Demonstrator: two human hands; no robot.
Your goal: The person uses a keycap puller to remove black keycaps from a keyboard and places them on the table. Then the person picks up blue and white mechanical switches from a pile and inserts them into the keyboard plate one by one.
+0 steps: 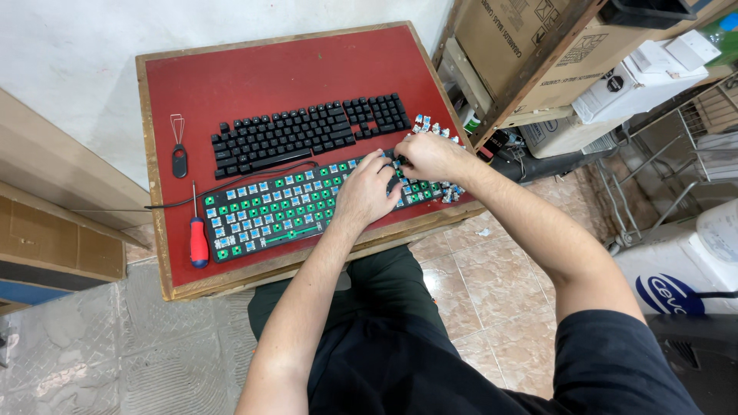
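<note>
Stripped keyboard point(296, 206) lies along the near edge of the red-topped table point(231, 77), caps off, blue switches showing on a green board. You have both hands over its right end. Your left hand point(367, 192) rests flat on the board, fingers spread, steadying it and grasping nothing that shows. Your right hand point(430, 156) is bunched at the upper right corner of the board, fingertips pinched together; what they grip is hidden, so I cannot tell whether it is a switch.

Step, as I read it: working switches at that corner. Loose switches point(434, 129) sit just beyond your right hand.

Next move calls for a straight, square action, board held down.

Wire keycap puller point(178, 146) and red-handled screwdriver point(197, 234) lie well left, untouched. Black keycap set point(307, 132) sits behind.
</note>
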